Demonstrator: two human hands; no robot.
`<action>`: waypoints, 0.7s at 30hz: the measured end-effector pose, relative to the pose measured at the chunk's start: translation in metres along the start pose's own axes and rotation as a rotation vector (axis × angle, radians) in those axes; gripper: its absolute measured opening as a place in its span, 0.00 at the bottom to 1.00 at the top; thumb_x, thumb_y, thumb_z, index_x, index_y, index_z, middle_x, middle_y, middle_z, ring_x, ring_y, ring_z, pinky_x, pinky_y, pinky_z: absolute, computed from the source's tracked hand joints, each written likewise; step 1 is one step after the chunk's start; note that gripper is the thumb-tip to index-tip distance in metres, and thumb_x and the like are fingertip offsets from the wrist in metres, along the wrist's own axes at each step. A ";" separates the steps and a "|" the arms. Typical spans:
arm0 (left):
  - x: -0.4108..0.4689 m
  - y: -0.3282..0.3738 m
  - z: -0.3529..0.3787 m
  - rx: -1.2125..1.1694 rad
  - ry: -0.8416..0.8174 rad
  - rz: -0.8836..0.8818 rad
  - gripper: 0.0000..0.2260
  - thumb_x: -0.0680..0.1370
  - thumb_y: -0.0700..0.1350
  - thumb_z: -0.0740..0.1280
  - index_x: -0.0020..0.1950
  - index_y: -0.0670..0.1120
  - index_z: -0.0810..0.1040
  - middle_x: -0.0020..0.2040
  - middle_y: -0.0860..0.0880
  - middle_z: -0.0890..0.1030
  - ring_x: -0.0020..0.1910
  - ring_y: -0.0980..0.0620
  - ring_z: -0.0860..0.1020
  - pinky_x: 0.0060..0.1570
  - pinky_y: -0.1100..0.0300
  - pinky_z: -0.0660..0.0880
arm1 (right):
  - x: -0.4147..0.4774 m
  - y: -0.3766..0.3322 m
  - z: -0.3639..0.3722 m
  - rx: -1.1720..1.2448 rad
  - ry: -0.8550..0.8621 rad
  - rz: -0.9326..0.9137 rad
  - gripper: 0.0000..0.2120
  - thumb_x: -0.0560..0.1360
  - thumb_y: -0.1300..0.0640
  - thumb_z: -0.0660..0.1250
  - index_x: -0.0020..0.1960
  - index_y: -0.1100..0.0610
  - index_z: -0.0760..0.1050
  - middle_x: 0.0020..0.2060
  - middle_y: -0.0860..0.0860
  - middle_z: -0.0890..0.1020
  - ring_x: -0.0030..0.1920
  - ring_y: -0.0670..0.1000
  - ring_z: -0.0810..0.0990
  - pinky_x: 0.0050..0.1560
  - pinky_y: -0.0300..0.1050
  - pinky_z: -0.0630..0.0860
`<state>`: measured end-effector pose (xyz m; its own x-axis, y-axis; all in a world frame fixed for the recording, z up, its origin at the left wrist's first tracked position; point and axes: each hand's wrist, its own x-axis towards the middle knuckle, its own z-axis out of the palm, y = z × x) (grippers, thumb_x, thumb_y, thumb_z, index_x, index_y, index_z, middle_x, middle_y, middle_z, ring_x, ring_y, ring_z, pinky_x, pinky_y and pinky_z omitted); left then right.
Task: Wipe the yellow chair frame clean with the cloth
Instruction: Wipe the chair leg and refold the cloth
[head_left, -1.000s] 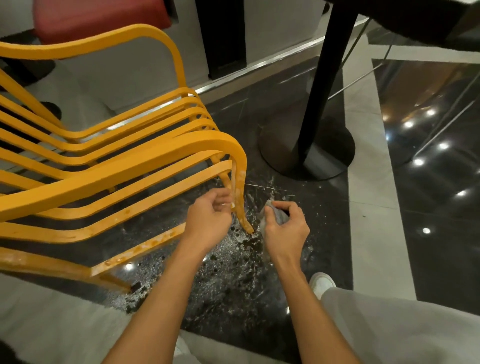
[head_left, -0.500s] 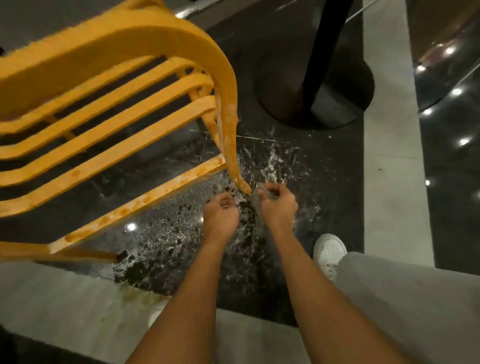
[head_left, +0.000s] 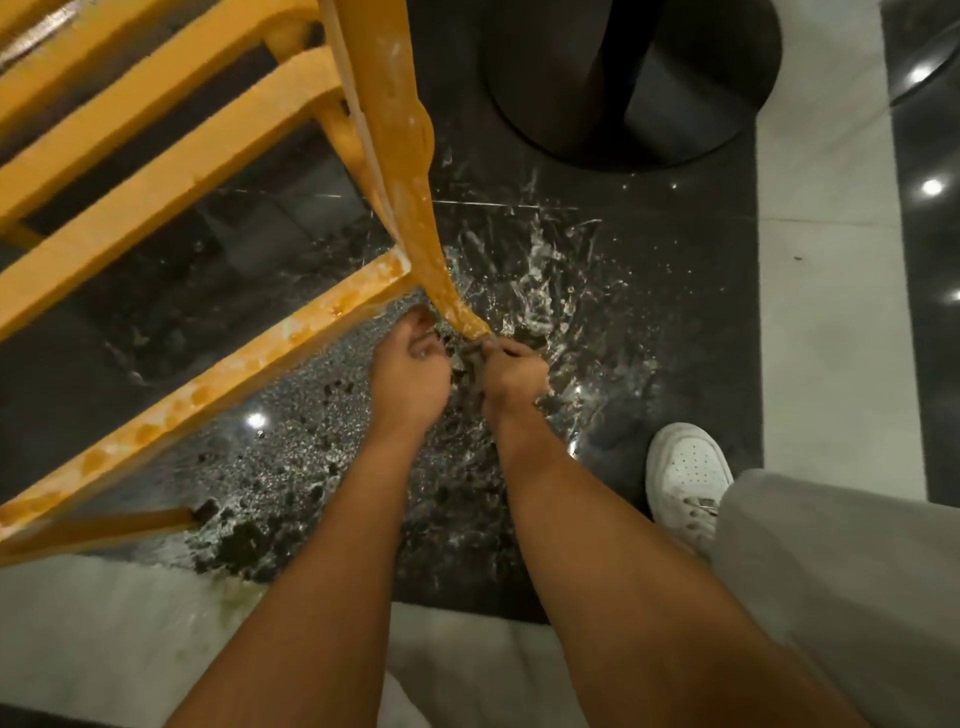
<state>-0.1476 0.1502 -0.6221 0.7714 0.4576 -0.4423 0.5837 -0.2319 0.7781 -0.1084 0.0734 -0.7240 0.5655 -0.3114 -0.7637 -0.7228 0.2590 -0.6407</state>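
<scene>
The yellow chair frame (head_left: 218, 171) fills the upper left, its slats and lower bar streaked with pale grime. Its front leg (head_left: 426, 249) runs down to the floor at mid-frame. My right hand (head_left: 511, 374) is closed around a small grey cloth (head_left: 470, 364) pressed at the foot of that leg; only a dark scrap of the cloth shows. My left hand (head_left: 408, 371) sits just left of the leg's foot with fingers curled, beside the lower bar (head_left: 208, 384); I cannot tell if it holds anything.
The dark marble floor (head_left: 571, 291) under the leg is splashed with white spatter and dark crumbs. A black round table base (head_left: 623, 83) stands behind. My white shoe (head_left: 685, 478) and grey trouser leg are at right. A pale floor strip (head_left: 826, 260) runs along the right.
The camera has dropped closer and tilted down. Both hands have moved down the front leg to its foot, the right one keeping the cloth.
</scene>
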 end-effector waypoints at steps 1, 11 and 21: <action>0.000 -0.002 0.001 -0.011 0.008 0.013 0.22 0.85 0.36 0.61 0.76 0.54 0.76 0.70 0.55 0.81 0.63 0.50 0.80 0.53 0.62 0.78 | 0.002 0.001 0.003 0.081 -0.026 0.030 0.08 0.77 0.68 0.74 0.55 0.67 0.82 0.46 0.62 0.87 0.38 0.51 0.86 0.38 0.44 0.85; -0.004 0.005 0.003 -0.047 0.078 0.075 0.21 0.84 0.32 0.63 0.71 0.52 0.80 0.61 0.61 0.82 0.63 0.62 0.79 0.67 0.62 0.74 | -0.008 0.001 0.000 0.249 -0.082 0.055 0.06 0.76 0.74 0.71 0.53 0.71 0.80 0.47 0.64 0.85 0.36 0.53 0.86 0.34 0.42 0.84; -0.001 -0.001 -0.003 -0.050 0.011 0.082 0.22 0.83 0.32 0.63 0.72 0.54 0.80 0.61 0.62 0.83 0.62 0.65 0.80 0.63 0.67 0.73 | -0.019 -0.005 -0.003 0.203 -0.077 -0.033 0.04 0.78 0.69 0.71 0.53 0.68 0.79 0.41 0.60 0.86 0.35 0.50 0.87 0.37 0.49 0.85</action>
<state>-0.1490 0.1524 -0.6211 0.8131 0.4484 -0.3712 0.5049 -0.2258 0.8331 -0.1167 0.0749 -0.7058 0.6220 -0.2541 -0.7407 -0.6129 0.4306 -0.6625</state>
